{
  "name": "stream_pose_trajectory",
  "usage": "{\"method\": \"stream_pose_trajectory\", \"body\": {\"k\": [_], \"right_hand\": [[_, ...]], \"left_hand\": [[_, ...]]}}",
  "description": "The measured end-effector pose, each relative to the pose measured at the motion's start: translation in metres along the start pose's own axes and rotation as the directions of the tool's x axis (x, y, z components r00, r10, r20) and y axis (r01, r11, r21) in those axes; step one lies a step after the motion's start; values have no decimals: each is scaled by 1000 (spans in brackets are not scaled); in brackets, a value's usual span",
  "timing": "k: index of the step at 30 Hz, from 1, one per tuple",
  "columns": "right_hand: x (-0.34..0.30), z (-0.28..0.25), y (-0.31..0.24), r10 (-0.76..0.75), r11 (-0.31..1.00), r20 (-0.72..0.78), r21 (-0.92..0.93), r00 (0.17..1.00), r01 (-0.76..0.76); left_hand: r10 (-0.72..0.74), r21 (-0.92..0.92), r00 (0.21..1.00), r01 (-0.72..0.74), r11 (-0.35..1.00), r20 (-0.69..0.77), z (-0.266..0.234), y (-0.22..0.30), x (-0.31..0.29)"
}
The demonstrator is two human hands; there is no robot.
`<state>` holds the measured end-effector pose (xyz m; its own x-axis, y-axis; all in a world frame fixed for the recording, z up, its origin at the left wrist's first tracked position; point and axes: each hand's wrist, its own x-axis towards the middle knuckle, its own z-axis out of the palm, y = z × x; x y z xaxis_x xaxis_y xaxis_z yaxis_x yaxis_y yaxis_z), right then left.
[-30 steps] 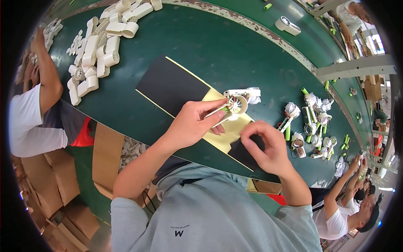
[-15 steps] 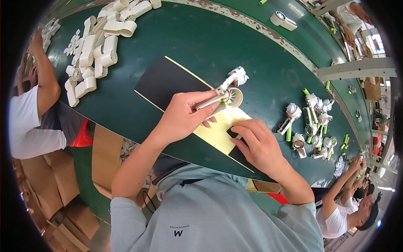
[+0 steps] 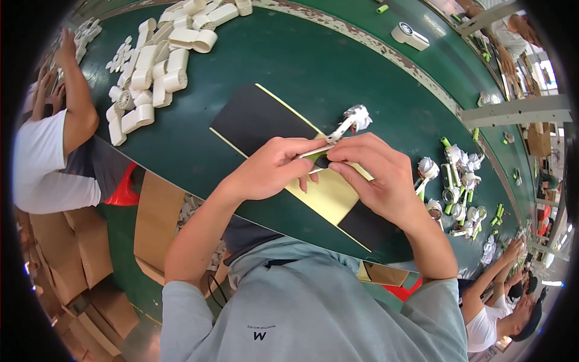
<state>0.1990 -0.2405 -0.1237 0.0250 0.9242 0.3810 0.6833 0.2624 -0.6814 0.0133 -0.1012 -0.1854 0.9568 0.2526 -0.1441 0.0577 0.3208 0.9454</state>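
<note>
My left hand (image 3: 268, 169) grips a white plastic fan housing (image 3: 313, 153) over the table, its fingers closed around the handle part. A white inner fan assembly (image 3: 357, 118) sticks out beyond it, connected to it. Between the fingertips of my right hand (image 3: 383, 175) is a small black foam piece (image 3: 322, 161), held at the housing's inside beside a green part. How far it touches the housing is hidden by my fingers. Underneath lies a sheet with black foam (image 3: 259, 117) at both ends and bare yellow backing (image 3: 329, 199) in the middle.
White housings (image 3: 160, 66) are heaped at the far left of the green table (image 3: 289, 66). Several fan assemblies with green batteries (image 3: 458, 181) lie at the right. A closed white fan (image 3: 410, 36) rests at the back. Cardboard boxes (image 3: 158, 226) stand below; co-workers sit on both sides.
My right hand has lifted the black foam piece off the sheet and brought it up to the housing in my left hand. The whole view has shifted slightly.
</note>
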Motion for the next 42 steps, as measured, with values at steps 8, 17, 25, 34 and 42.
{"method": "stream_pose_trajectory", "body": {"k": [8,17,25,34,42], "right_hand": [[4,8,7,-47,997,91,-52,995,52],[14,7,0,58,990,93,-131,994,-45],[-4,-31,-5,434,870,-283,379,855,-315],[-28,-15,7,416,-57,574,790,705,-610],[-35,-31,8,547,706,74,494,834,-507]], "left_hand": [[0,9,1000,0,1000,23,-4,5,0],[-81,11,996,81,997,-47,-3,5,9],[-94,-24,995,93,995,-43,0,17,10],[-51,-359,983,112,927,175,23,61,-20],[179,140,973,-158,977,-145,44,42,-26]]}}
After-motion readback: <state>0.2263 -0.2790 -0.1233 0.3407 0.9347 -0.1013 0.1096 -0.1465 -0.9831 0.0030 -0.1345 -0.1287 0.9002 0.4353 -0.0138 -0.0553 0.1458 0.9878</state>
